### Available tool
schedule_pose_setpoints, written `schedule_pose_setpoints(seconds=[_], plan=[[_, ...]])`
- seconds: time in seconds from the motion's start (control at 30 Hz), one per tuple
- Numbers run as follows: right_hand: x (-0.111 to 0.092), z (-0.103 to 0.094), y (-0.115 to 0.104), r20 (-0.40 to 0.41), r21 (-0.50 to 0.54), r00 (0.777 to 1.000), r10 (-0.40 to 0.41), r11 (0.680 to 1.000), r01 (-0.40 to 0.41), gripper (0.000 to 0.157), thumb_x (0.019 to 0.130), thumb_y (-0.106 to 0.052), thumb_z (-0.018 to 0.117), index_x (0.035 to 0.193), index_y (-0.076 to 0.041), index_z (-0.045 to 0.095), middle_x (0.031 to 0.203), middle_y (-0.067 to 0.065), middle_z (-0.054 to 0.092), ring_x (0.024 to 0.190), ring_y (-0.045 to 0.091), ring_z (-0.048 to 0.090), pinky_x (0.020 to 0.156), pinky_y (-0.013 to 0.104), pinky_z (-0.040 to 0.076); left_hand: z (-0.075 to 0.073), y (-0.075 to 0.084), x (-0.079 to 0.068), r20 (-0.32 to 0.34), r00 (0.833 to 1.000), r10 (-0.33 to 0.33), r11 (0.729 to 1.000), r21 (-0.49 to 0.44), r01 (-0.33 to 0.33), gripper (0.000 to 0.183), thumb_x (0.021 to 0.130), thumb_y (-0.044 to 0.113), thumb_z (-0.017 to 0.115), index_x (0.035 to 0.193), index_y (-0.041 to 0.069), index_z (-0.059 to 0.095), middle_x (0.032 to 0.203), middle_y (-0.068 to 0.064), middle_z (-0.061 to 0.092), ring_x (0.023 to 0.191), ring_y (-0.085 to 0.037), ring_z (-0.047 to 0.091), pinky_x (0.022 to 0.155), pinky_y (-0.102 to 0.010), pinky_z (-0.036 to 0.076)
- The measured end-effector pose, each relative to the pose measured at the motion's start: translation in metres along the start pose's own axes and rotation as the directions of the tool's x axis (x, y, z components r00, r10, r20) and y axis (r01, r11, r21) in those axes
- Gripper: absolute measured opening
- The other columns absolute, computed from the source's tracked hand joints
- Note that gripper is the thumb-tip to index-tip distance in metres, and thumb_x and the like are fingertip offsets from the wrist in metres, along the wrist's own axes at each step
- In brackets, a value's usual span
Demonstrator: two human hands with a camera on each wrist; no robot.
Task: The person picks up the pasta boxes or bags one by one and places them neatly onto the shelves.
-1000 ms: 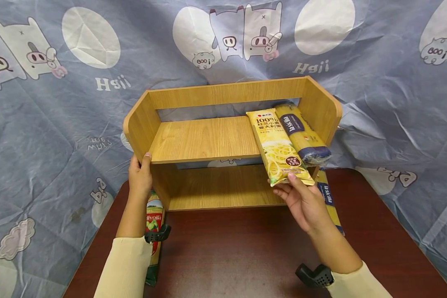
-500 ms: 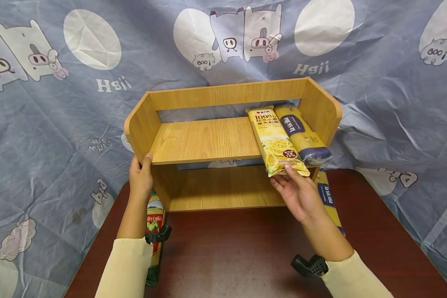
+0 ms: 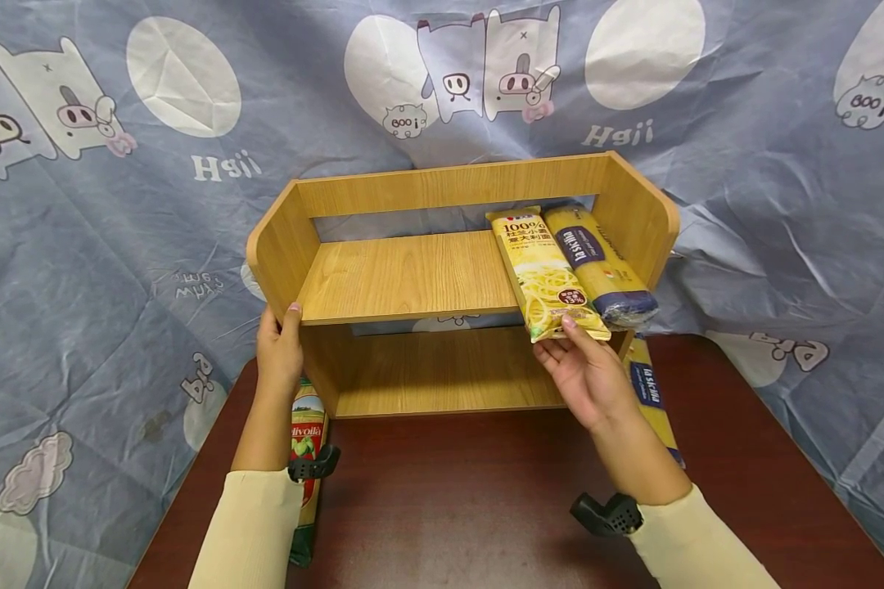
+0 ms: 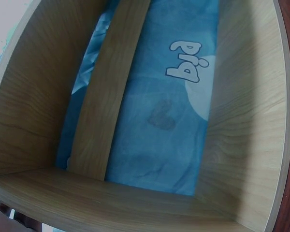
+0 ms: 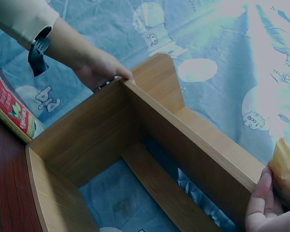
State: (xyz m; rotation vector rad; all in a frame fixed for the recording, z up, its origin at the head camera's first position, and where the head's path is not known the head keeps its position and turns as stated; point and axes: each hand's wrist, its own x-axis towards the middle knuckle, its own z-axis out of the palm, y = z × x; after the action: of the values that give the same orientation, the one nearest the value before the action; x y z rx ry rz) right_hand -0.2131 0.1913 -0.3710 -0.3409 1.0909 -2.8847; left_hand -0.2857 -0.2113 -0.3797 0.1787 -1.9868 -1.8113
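A yellow pasta packet [image 3: 545,274] lies on the right part of the wooden shelf's [image 3: 405,274] upper board, its near end jutting past the front edge. My right hand [image 3: 593,380] pinches that near end, thumb on top and fingers beneath. Touching its right side is a second pasta packet [image 3: 597,262] with a dark blue label, against the shelf's right side panel. My left hand [image 3: 278,352] grips the front left edge of the shelf, where upper board and side meet. In the right wrist view the left hand [image 5: 101,72] shows at that corner.
Left of the shelf on the dark red table [image 3: 449,507] lies a packet with a red label [image 3: 305,442], partly behind the left forearm. Another blue-labelled pasta packet [image 3: 650,393] lies to the right of the shelf. A patterned cloth [image 3: 442,82] hangs behind.
My right hand has pushed the yellow pasta packet further back onto the upper board, lowering its far end slightly leftward. The left hand keeps its grip on the shelf.
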Motion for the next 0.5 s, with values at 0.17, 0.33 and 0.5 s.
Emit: schedule_pose_setpoints(seconds=[0.17, 0.33, 0.5], plan=[[-0.003, -0.004, 0.0, 0.022, -0.049, 1.0, -0.001, 0.999, 0.002, 0.023, 0.109, -0.018, 0.043, 0.13, -0.014, 0.051, 0.112, 0.001, 0.072, 0.103, 0.018, 0.068, 0.092, 0.03, 0.053, 0.0, 0.0, 0.0, 0.002, 1.0, 0.0, 1.0, -0.001, 0.0, 0.048, 0.105, 0.038, 0.048, 0.15, 0.022, 0.046, 0.142, -0.012, 0.053, 0.128, -0.026, 0.052, 0.112, -0.046, 0.039], [-0.01, -0.009, -0.001, 0.083, -0.144, 0.996, -0.023, 0.989, 0.035, 0.028, 0.11, -0.019, 0.039, 0.136, -0.014, 0.049, 0.119, 0.0, 0.069, 0.108, 0.016, 0.067, 0.094, 0.03, 0.054, 0.001, 0.001, -0.001, -0.001, 1.0, -0.004, 1.0, -0.005, 0.004, 0.047, 0.105, 0.038, 0.049, 0.15, 0.022, 0.047, 0.142, -0.011, 0.054, 0.127, -0.025, 0.053, 0.112, -0.045, 0.04], [-0.02, -0.013, -0.003, 0.112, -0.257, 0.992, -0.055, 0.963, 0.083, 0.035, 0.11, -0.018, 0.039, 0.144, -0.01, 0.041, 0.128, 0.0, 0.064, 0.118, 0.017, 0.065, 0.096, 0.029, 0.054, 0.0, 0.001, -0.001, -0.001, 1.0, -0.009, 1.0, -0.009, 0.009, 0.047, 0.105, 0.038, 0.049, 0.149, 0.022, 0.048, 0.139, -0.011, 0.054, 0.125, -0.024, 0.053, 0.111, -0.044, 0.04]])
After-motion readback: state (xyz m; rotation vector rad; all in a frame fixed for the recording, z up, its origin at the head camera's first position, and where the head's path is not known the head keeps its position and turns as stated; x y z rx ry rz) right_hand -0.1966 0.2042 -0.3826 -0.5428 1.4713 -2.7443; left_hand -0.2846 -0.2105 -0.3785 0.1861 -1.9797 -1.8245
